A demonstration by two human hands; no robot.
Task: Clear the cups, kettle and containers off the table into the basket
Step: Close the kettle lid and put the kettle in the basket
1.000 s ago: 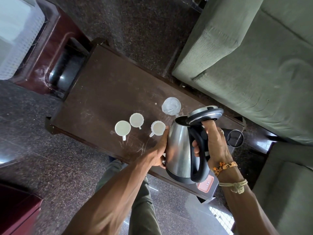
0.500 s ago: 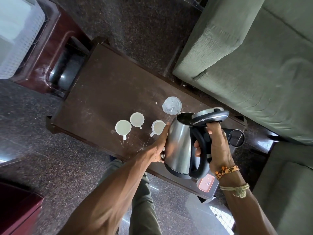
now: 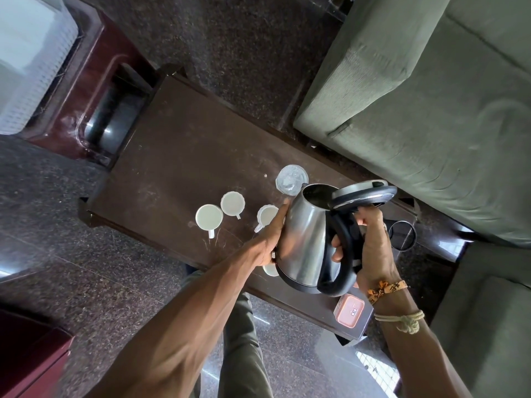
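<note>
A steel kettle (image 3: pixel 305 237) with its lid (image 3: pixel 364 193) tipped open is held above the dark wooden table (image 3: pixel 172 156). My right hand (image 3: pixel 370 245) grips its black handle. My left hand (image 3: pixel 273 237) lies flat against the kettle's left side. Three white cups stand on the table: one (image 3: pixel 209 217), a second (image 3: pixel 232 203) and a third (image 3: pixel 266 216) partly behind my left hand. A clear plastic container (image 3: pixel 290 179) sits just beyond the spout. An orange-lidded container (image 3: pixel 349 309) lies near the table's near right corner. No basket is recognisable.
A green sofa (image 3: pixel 425 104) runs along the far side of the table, with another seat (image 3: pixel 494 317) at the right. A black round thing (image 3: pixel 402 235) stands right of the kettle. A small white thing (image 3: pixel 270 270) shows under the kettle. A reddish cabinet (image 3: pixel 86 81) is at the left.
The kettle has risen and moved away from me, towards the clear container, with both hands on it. The cups and containers have stayed where they were.
</note>
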